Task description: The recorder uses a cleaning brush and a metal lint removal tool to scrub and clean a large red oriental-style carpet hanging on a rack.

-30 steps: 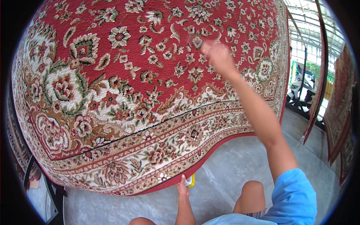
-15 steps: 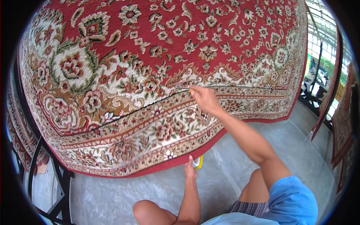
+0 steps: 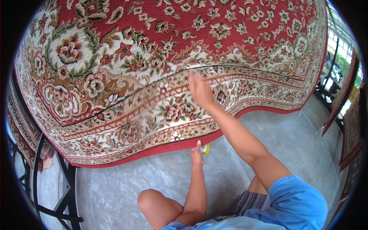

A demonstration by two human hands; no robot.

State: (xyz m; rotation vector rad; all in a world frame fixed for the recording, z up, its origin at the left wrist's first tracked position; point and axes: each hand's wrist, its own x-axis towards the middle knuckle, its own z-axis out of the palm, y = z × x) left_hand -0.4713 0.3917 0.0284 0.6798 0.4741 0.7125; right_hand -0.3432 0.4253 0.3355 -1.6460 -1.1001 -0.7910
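Observation:
A large red carpet (image 3: 184, 32) with a cream and brown floral border hangs sloping in front of me. My left hand (image 3: 197, 154) is closed on its red lower edge, thumb on top and fingers hidden beneath. A yellow and white object (image 3: 206, 148) shows partly beside that hand, under the edge; its kind is unclear. My right hand (image 3: 200, 90) is over the patterned border, near the dark line along it. Motion smears its fingers, which look closed, and what they hold cannot be made out.
Grey concrete floor (image 3: 115, 195) lies under the carpet's edge and around my bent legs. A black metal frame (image 3: 65, 191) stands at the left, with another patterned carpet (image 3: 25, 115) behind it. More carpets (image 3: 350, 130) hang at the right.
My right hand has shifted and is now smeared; the thin silver tool seen in it earlier no longer shows clearly. My view has tilted down, so the carpet sits higher. My left hand keeps its grip.

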